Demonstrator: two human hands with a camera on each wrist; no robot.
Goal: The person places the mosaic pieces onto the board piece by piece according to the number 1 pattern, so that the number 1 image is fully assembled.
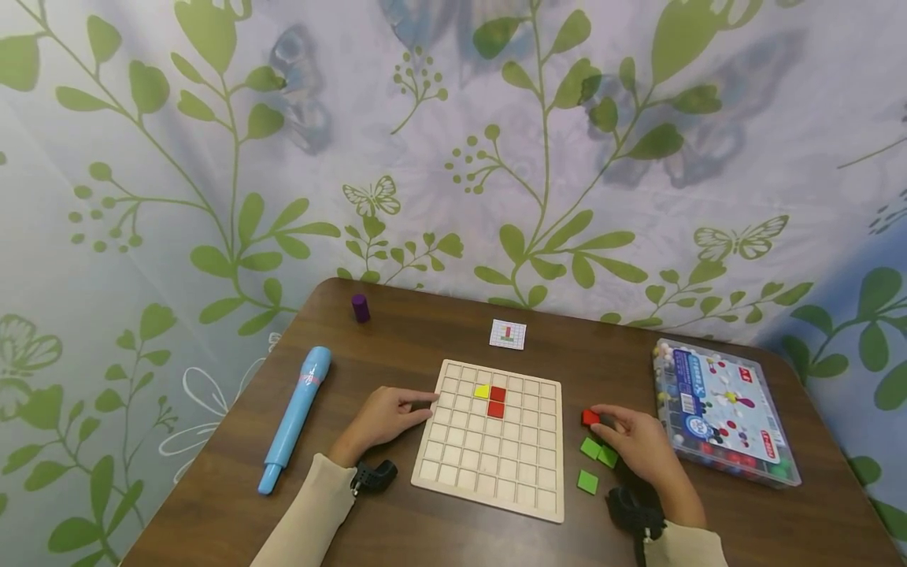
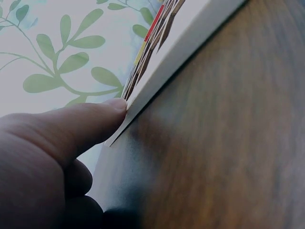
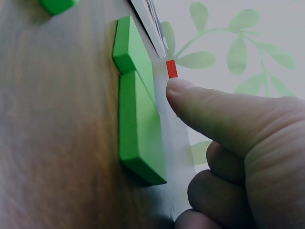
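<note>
Though partly covered and so hard to be sure of, take the small flat red tile point(image 1: 590, 417) as pinched between thumb and finger of the right hand point(image 1: 641, 445), right of the pale wooden gridded board point(image 1: 489, 463), just beyond the smooth green square tiles point(image 1: 590, 448). Expect light, stiff, perhaps slick, hardly fragile; best gripped by opposite edges. Note the left hand point(image 1: 386, 416), unclosed, with outstretched thumb touching the board's left edge.

Free strip of surface point(image 1: 460, 339) behind board point(image 1: 471, 453) save sm. card point(image 1: 508, 334), L hand point(image 1: 383, 422) at board's L edge, R hand point(image 1: 636, 442) + green tiles point(image 1: 590, 448) obstructing btwn board & box point(image 1: 726, 409)
</note>
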